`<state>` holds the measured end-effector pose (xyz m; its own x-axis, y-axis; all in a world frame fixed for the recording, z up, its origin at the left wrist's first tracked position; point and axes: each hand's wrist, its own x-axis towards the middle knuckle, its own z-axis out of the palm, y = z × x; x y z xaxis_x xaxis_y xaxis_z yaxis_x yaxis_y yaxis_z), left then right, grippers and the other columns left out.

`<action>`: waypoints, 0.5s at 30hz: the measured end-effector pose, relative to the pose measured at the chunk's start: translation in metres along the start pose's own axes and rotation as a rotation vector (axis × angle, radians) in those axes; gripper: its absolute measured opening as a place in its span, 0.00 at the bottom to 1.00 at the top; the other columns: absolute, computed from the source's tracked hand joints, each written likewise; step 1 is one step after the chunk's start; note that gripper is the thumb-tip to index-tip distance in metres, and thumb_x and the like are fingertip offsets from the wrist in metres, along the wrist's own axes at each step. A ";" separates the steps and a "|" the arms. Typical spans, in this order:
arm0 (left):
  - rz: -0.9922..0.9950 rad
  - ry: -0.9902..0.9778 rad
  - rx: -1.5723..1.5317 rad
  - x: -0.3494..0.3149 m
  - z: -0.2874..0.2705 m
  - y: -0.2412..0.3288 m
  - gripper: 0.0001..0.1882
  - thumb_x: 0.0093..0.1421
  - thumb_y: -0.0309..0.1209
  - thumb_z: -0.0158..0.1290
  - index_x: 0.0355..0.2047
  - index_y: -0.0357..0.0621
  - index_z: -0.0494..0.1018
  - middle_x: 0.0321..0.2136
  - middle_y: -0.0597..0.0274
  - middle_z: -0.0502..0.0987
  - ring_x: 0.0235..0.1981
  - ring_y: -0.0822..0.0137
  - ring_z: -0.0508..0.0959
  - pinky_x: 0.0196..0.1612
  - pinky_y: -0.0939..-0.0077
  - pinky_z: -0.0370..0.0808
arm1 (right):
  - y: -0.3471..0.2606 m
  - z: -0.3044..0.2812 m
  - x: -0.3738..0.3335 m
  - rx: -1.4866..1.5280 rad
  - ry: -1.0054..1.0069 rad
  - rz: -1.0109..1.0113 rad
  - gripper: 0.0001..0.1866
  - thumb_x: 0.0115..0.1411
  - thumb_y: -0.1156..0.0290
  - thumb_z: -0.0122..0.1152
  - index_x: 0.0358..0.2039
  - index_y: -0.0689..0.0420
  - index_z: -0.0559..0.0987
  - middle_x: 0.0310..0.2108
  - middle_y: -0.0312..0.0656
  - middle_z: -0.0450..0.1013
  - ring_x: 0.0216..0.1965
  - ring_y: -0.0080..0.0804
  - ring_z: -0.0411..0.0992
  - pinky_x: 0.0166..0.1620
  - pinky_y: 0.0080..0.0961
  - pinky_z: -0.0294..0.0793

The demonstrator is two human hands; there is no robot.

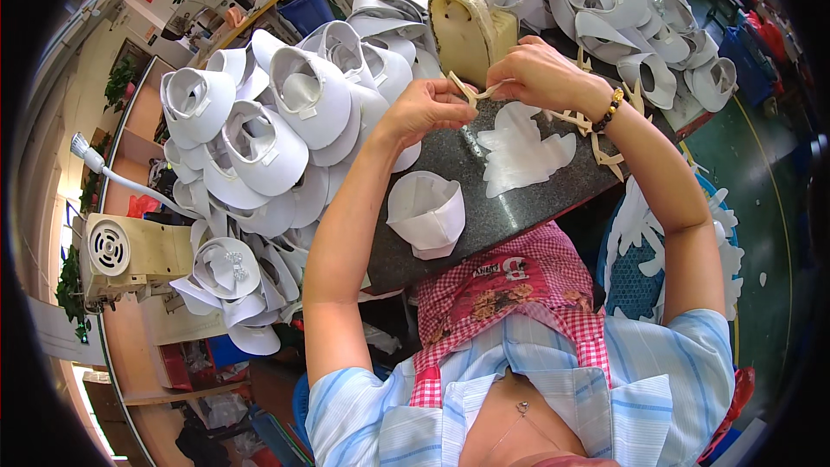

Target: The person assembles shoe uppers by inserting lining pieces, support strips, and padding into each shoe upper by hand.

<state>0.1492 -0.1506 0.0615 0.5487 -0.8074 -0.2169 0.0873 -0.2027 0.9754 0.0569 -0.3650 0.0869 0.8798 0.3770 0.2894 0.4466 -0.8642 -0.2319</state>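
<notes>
My left hand point(430, 110) and my right hand point(546, 75) meet above the dark work table point(471, 151). Each pinches a thin cream strip point(462, 85), which bends between the fingertips. Just beyond them stands a cream machine head point(471, 28), nearly touching my right hand. Below my hands a stack of flat white cut pieces point(523, 151) lies on the table. Nearer to me rests one white, hollow, cup-shaped piece point(426, 214), resembling a shoe upper. More cream strips point(605, 151) lie by my right wrist, partly behind it.
A large heap of similar white pieces point(311, 91) covers the left side; another heap point(622, 13) lies at the far right. A cream sewing machine motor point(130, 246) and a white gooseneck lamp point(86, 153) stand far left. Beside my right arm, a blue basket point(635, 281) holds white cut pieces.
</notes>
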 end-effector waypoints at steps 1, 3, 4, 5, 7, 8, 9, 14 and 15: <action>-0.009 -0.031 0.008 -0.002 -0.002 -0.001 0.23 0.49 0.27 0.63 0.46 0.38 0.72 0.32 0.64 0.79 0.31 0.76 0.78 0.38 0.82 0.76 | 0.002 0.000 0.000 0.028 -0.028 0.017 0.07 0.50 0.65 0.63 0.29 0.52 0.81 0.22 0.40 0.75 0.31 0.39 0.73 0.45 0.36 0.64; -0.023 -0.066 0.036 -0.002 -0.005 -0.005 0.23 0.48 0.26 0.63 0.45 0.37 0.73 0.31 0.64 0.79 0.31 0.76 0.78 0.37 0.82 0.75 | 0.002 -0.002 0.000 0.037 -0.086 0.040 0.08 0.52 0.64 0.62 0.30 0.53 0.80 0.23 0.40 0.75 0.32 0.38 0.73 0.47 0.36 0.63; -0.035 -0.104 0.064 -0.002 -0.006 -0.006 0.22 0.47 0.25 0.63 0.45 0.37 0.73 0.31 0.63 0.79 0.30 0.76 0.78 0.36 0.83 0.75 | 0.003 -0.004 -0.001 0.042 -0.144 0.066 0.08 0.53 0.64 0.62 0.31 0.54 0.80 0.24 0.39 0.74 0.32 0.36 0.72 0.49 0.36 0.61; -0.033 -0.105 0.064 -0.001 -0.008 -0.007 0.22 0.47 0.25 0.63 0.45 0.37 0.73 0.31 0.63 0.79 0.30 0.76 0.78 0.36 0.83 0.75 | 0.004 -0.005 -0.002 0.041 -0.144 0.066 0.08 0.53 0.64 0.62 0.31 0.54 0.80 0.24 0.39 0.74 0.32 0.36 0.72 0.49 0.36 0.61; -0.083 -0.219 0.140 -0.002 -0.014 -0.012 0.21 0.46 0.25 0.61 0.43 0.35 0.73 0.28 0.63 0.79 0.27 0.76 0.77 0.34 0.84 0.73 | 0.007 -0.006 -0.003 -0.120 -0.122 -0.018 0.08 0.52 0.66 0.62 0.31 0.54 0.80 0.24 0.40 0.74 0.32 0.37 0.72 0.48 0.36 0.62; -0.082 -0.217 0.139 -0.002 -0.017 -0.014 0.21 0.46 0.25 0.61 0.43 0.35 0.73 0.28 0.63 0.79 0.27 0.76 0.77 0.34 0.84 0.73 | 0.013 -0.009 -0.003 -0.120 -0.122 -0.020 0.08 0.52 0.66 0.62 0.31 0.54 0.80 0.24 0.40 0.74 0.32 0.37 0.72 0.48 0.36 0.62; -0.091 -0.198 0.262 -0.002 -0.020 -0.017 0.21 0.47 0.25 0.61 0.43 0.35 0.74 0.27 0.63 0.79 0.27 0.77 0.77 0.33 0.84 0.73 | 0.023 -0.012 -0.002 -0.187 -0.061 0.042 0.07 0.52 0.67 0.61 0.31 0.54 0.80 0.24 0.40 0.74 0.32 0.38 0.72 0.48 0.36 0.61; 0.102 0.142 0.791 -0.003 -0.013 -0.034 0.20 0.48 0.25 0.59 0.43 0.37 0.74 0.24 0.64 0.78 0.25 0.78 0.75 0.31 0.83 0.72 | 0.015 -0.014 0.001 0.178 0.116 0.243 0.07 0.50 0.70 0.60 0.27 0.59 0.75 0.19 0.41 0.70 0.21 0.30 0.66 0.33 0.26 0.68; 0.139 0.149 0.675 -0.002 -0.009 -0.034 0.20 0.48 0.25 0.59 0.44 0.38 0.74 0.25 0.65 0.78 0.25 0.78 0.75 0.31 0.82 0.72 | 0.017 -0.005 0.001 0.339 0.133 0.259 0.09 0.48 0.70 0.61 0.26 0.61 0.73 0.18 0.37 0.67 0.20 0.21 0.63 0.26 0.21 0.66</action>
<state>0.1525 -0.1366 0.0290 0.6299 -0.7758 -0.0374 -0.5000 -0.4418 0.7449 0.0647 -0.3811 0.0883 0.9509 0.0970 0.2938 0.2619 -0.7578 -0.5976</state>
